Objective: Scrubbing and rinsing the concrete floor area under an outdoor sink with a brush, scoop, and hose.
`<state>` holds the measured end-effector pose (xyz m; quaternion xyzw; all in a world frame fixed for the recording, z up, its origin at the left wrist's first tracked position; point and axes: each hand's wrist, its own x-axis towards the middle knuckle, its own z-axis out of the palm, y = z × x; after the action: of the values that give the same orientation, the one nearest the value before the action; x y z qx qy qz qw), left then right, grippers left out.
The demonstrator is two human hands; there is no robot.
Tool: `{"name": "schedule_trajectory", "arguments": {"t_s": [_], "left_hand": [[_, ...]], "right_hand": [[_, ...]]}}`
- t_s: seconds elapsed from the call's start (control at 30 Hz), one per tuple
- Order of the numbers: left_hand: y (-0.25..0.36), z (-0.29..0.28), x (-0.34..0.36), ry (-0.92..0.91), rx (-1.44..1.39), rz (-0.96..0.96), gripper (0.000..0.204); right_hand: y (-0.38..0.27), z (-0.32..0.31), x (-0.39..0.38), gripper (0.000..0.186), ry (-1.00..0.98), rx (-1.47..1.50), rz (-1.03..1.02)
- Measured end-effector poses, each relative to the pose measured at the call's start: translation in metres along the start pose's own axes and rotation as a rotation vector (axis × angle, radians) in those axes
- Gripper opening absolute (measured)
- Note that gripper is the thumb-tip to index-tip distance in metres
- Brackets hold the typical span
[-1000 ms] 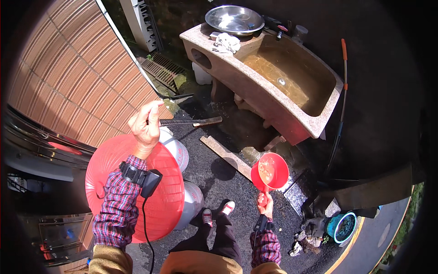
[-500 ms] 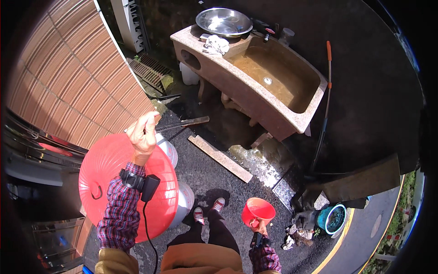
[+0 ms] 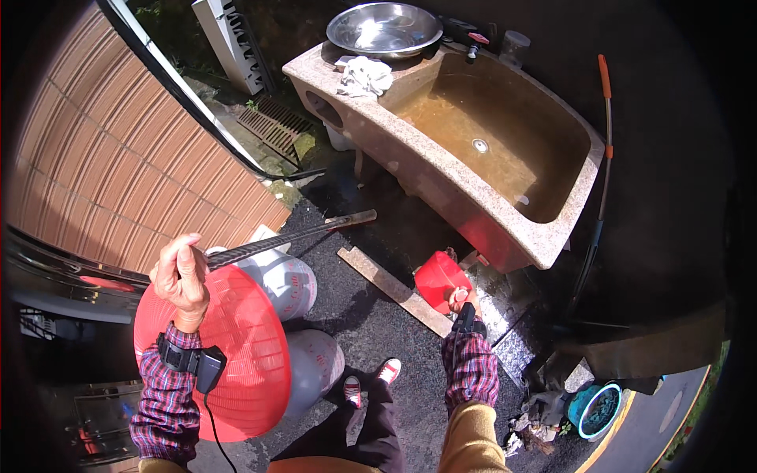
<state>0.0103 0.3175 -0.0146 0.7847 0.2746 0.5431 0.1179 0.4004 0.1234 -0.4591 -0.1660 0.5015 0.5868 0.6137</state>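
Observation:
My left hand [image 3: 180, 277] is closed round a dark ridged bar [image 3: 277, 237], which slants up to the right over the ground. Beneath that hand is a large red mesh plastic cover or basket [image 3: 240, 364], beside white buckets [image 3: 285, 285]. My right hand [image 3: 461, 300] grips the handle of a red plastic ladle [image 3: 434, 276], tipped so its inside is mostly hidden, low beside the front of a speckled stone sink [image 3: 544, 240] containing brownish water. A pale stone strip [image 3: 378, 280] lies just left of the ladle.
On the sink stand a steel basin [image 3: 382, 24], a white cloth [image 3: 367, 77] and a tap [image 3: 475, 43]. A long orange-handled pole [image 3: 607, 118] leans at right; a turquoise bucket [image 3: 591, 410] sits among debris below. A striped tiled surface [image 3: 118, 158] is at left.
My right hand has swung forward toward the sink's base, tipping the ladle, whose opening earlier faced upward. My left hand has moved down and leftward along with the bar's near end.

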Motion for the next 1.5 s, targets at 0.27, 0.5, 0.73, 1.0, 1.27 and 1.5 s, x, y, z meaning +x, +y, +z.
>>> {"name": "schedule_trajectory", "arguments": {"t_s": [0.27, 0.5, 0.73, 1.0, 1.27, 1.5], "left_hand": [[0.000, 0.012, 0.009, 0.017, 0.027, -0.009, 0.018], [0.001, 0.005, 0.000, 0.004, 0.034, -0.061, 0.020], [0.003, 0.009, -0.002, 0.022, 0.014, 0.006, 0.019], [-0.003, 0.007, 0.000, 0.059, 0.014, 0.001, 0.013], [-0.010, 0.012, 0.016, 0.101, -0.003, 0.014, 0.016], [-0.019, 0.014, 0.039, 0.069, 0.012, -0.035, 0.010]], "right_hand": [[0.022, 0.013, 0.002, 0.015, -0.049, -0.127, -0.142], [0.056, -0.031, -0.045, 0.022, -0.075, -0.322, -0.241], [0.050, -0.081, -0.118, 0.018, 0.110, -0.359, -0.375], [0.072, -0.052, -0.288, 0.015, 0.103, -0.735, -0.847], [0.122, 0.094, -0.405, 0.028, -0.081, -0.876, -1.136], [0.052, 0.237, -0.323, 0.019, -0.037, -1.228, -1.033]]}}
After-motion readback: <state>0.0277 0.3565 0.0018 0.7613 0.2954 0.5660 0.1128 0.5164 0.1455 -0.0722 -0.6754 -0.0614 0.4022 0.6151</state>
